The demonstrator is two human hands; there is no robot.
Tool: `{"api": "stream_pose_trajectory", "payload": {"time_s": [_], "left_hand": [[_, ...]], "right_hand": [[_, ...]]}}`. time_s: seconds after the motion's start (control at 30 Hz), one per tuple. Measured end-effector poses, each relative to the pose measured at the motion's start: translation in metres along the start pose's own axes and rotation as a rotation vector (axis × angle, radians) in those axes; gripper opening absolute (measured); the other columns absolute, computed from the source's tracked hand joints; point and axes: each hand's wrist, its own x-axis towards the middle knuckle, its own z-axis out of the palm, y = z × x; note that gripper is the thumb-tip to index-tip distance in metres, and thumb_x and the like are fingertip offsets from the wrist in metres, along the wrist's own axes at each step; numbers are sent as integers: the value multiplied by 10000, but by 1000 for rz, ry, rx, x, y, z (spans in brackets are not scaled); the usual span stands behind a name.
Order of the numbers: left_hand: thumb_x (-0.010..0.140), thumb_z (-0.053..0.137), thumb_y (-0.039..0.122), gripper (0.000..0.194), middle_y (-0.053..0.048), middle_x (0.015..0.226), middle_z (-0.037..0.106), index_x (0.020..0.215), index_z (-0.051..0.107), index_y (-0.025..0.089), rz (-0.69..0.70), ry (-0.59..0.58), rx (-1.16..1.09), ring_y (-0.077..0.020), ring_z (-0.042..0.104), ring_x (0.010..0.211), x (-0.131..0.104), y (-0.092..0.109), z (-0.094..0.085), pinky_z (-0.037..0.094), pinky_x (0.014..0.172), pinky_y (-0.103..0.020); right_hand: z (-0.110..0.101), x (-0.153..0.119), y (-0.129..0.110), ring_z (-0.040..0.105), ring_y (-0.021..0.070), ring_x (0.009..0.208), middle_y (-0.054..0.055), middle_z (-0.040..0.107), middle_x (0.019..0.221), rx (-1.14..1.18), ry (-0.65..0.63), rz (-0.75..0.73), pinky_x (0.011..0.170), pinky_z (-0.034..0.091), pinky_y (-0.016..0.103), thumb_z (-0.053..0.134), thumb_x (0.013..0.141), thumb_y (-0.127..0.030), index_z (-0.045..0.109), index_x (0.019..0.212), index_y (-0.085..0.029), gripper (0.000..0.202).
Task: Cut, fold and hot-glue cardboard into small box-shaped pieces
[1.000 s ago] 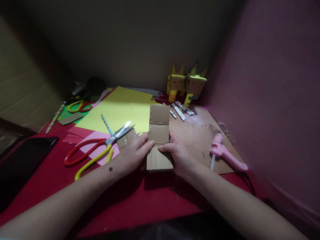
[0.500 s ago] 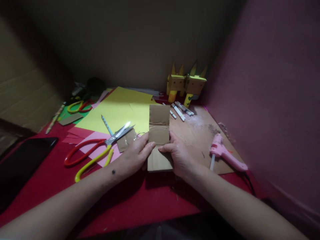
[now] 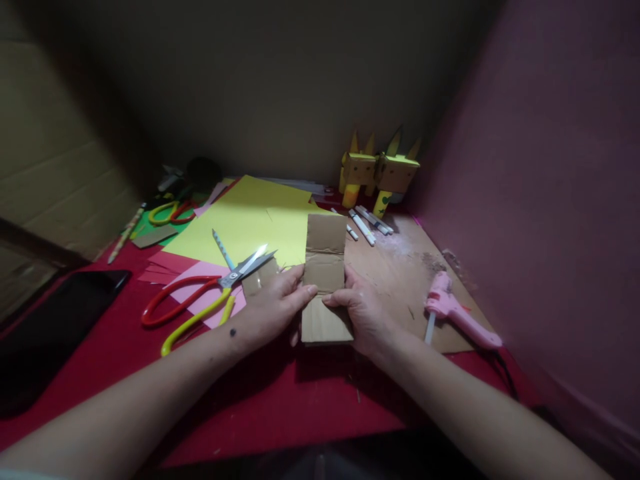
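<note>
At the far left a dark phone [image 3: 55, 327] lies flat on the red table [image 3: 280, 400], with a pencil [image 3: 126, 233] and small scissors [image 3: 170, 212] behind it on green paper. Next come the big red-and-yellow scissors [image 3: 200, 303], blades parted, resting on pink paper [image 3: 200, 293] and the yellow sheet [image 3: 250, 220]; they lie untouched. The left hand [image 3: 273, 307] pinches the left edge of the cardboard strip [image 3: 325, 277], thumb on top and fingers curled under, and the right hand [image 3: 360, 310] grips the right edge the same way. The strip stands in the middle of the table, near edge down by the wrists, far end tipped up. It is already cut to shape and shows creases across it, so the folding looks partly done; no glue shows on it. To the right lie markers [image 3: 367, 223], two box figures [image 3: 383, 173] against the wall, a brown board [image 3: 400, 267], and the pink glue gun [image 3: 457, 313], lying idle, so joining seems yet to come.
</note>
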Motion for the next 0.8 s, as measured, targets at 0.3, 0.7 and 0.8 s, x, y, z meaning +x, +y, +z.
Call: {"api": "stream_pose_trajectory", "payload": {"time_s": [0.3,0.7,0.8], "left_hand": [[871,472,400,367,-12,760,688,1176,591,234,-3,-15,129,-228,690,761,0,1,1,568,688,-370],[909,498,351,421,-120,1247,644,1286,494,166,122,1,45,-262,621,1100,-1,-4,-2,496,970,-421],[878,552,390,456,-114,1208,671,1271,521,161,44,-40,-72,-278,641,1073,3,-2,-7,512,938,-431]], "right_hand": [[1,-1,0,643,217,743,-6,705,811,54,24,48,685,534,351,547,490,-32,573,1033,-239,581],[4,0,-5,669,209,723,12,708,723,127,-32,67,686,531,336,705,660,-288,660,869,-185,237],[5,2,-4,678,242,839,35,718,779,198,-55,104,733,538,363,664,726,-370,660,873,-187,235]]}}
